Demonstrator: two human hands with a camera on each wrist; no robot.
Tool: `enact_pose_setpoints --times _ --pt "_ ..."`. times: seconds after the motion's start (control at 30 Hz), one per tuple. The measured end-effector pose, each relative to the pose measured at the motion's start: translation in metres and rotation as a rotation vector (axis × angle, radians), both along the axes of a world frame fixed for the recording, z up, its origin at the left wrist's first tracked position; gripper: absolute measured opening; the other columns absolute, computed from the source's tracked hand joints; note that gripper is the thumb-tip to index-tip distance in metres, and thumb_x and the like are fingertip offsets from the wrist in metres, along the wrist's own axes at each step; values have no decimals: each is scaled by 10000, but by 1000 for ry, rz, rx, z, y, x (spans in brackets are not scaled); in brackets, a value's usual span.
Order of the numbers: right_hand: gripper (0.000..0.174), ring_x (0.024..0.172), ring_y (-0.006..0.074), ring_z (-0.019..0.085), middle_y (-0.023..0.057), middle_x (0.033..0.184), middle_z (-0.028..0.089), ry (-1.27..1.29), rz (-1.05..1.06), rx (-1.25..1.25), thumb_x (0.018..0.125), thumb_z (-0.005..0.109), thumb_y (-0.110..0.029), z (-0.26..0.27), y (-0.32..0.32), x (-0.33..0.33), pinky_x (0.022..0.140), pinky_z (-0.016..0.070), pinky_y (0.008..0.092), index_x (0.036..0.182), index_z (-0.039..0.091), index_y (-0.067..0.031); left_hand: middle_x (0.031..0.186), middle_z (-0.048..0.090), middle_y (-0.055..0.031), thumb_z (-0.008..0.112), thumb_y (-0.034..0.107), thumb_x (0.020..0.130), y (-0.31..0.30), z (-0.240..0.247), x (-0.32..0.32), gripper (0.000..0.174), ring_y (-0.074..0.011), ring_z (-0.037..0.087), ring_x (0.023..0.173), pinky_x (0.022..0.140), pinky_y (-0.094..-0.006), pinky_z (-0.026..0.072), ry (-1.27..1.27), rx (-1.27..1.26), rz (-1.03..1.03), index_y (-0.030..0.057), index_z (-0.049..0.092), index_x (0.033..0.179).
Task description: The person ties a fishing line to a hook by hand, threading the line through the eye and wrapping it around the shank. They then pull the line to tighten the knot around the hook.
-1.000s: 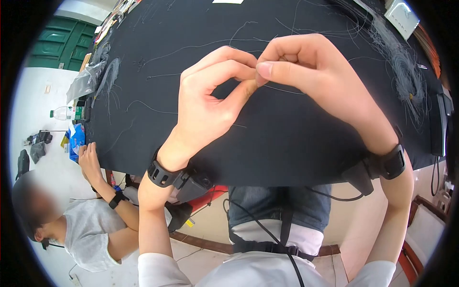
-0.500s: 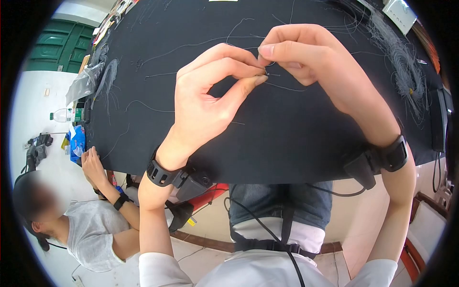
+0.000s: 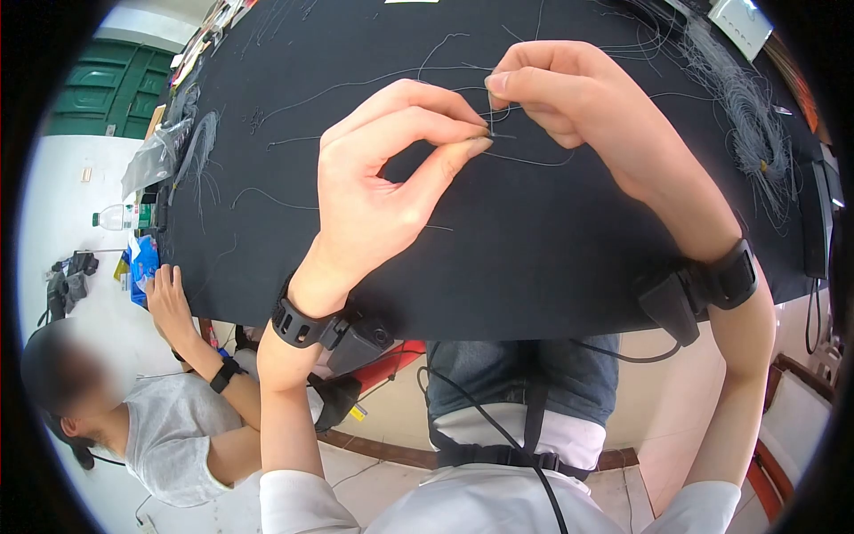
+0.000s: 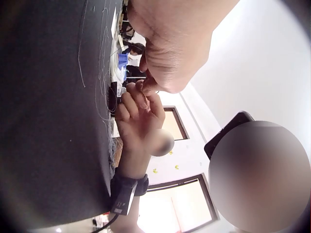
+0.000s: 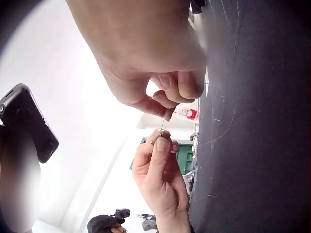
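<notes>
Thumb and index finger of my left hand pinch a thin grey thread above the black tabletop. Its short end sticks out past the fingertips, and a longer length trails to the right. My right hand is just right of and above the left, thumb and forefinger pinching a part of the thread. In the right wrist view a short taut stretch of thread runs between the two sets of fingertips. A small loop or crossing shows near the left fingertips.
Several loose threads lie across the table. A thick bundle of grey strands is at the right, a smaller bundle at the left edge. A white box stands far right. Another person sits at the left.
My hands were together at the fingertips; the right has drawn up and away from the left, opening a gap with thread across it. The left has shifted slightly left.
</notes>
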State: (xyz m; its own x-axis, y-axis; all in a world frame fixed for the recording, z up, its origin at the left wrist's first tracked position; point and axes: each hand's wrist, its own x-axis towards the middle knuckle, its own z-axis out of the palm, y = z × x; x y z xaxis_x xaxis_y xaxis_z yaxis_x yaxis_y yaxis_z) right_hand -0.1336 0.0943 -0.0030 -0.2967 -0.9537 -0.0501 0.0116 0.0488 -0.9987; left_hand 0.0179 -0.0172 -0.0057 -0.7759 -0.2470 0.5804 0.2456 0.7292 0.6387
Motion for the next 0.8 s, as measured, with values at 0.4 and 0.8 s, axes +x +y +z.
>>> enact_pose_setpoints --times 0.4,0.8 --pt "175 449 1 251 -94 518 343 199 -44 -62 844 539 -216 -7 -5 1 412 178 191 794 596 -58 805 623 -68 659 -52 683 -3 0 1 88 -145 600 686 607 -229 479 -9 -19 -30 3 636 749" --pt "204 435 -1 211 -100 509 291 77 -51 -81 848 538 -234 -2 -2 -2 401 140 191 786 568 -41 806 621 -75 643 -55 701 -6 0 0 67 -137 593 714 626 -210 461 -45 65 124 -12 632 751"
